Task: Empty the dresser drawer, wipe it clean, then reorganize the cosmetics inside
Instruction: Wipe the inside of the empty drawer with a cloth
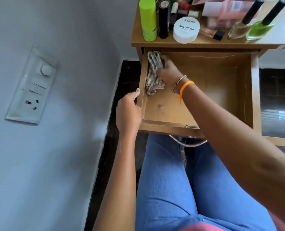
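Observation:
The wooden drawer (221,90) stands pulled out over my lap, and a striped cloth is the only thing inside it. That striped cloth (152,69) lies bunched against the drawer's left wall. My right hand (167,71) reaches in and grips the cloth, pressing it to the drawer floor. My left hand (128,110) holds the drawer's front left corner from outside, thumb on the rim. Cosmetics stand on the dresser top (155,43): a lime green bottle (148,19), a black tube (164,19), a white nail polish remover jar (186,30) and two tall nail polish bottles (258,22).
A white wall with a switchboard (32,84) is close on the left. Dark floor (121,80) shows between wall and dresser. My legs in blue jeans (180,180) sit under the drawer front. Pink boxes (225,9) crowd the back of the dresser top.

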